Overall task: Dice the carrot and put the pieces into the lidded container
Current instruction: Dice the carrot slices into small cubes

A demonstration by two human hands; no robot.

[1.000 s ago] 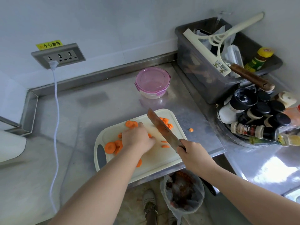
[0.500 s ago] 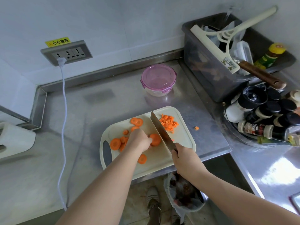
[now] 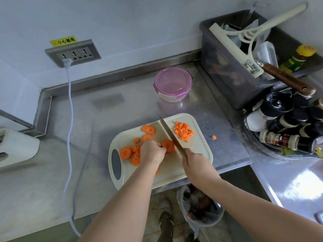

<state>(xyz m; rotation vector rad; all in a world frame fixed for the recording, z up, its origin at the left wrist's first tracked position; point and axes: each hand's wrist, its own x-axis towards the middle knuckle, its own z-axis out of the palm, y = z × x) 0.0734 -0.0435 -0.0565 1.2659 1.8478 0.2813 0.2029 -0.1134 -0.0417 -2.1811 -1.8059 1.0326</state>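
Nearest the viewer, a lined waste bin [image 3: 201, 208] sat on the floor below the steel counter's [image 3: 87, 137] edge. Above it, two bare forearms reached onto a pale cutting board [image 3: 201, 152]. The right hand [image 3: 196, 165] was closed around the handle of a kitchen knife [image 3: 170, 135], whose blade ran toward 11 o'clock with its edge down on the board. The left hand [image 3: 152, 151], fingers curled, pinched a carrot round [image 3: 168, 146] against the blade's left face. A second earlier that hand had been among the loose slices and the blade was tilted; a fresh round had since been drawn up, so another dicing pass looked about to begin. More uncut rounds [image 3: 125, 153] lay at the board's 9 o'clock side, and a heap of diced carrot [image 3: 183, 131] sat at its 1 o'clock corner. One stray piece [image 3: 214, 137] lay on the counter at 3 o'clock. Farther off, at 12 o'clock, the pink-lidded container [image 3: 173, 83] stood closed, so nothing could yet have gone in.
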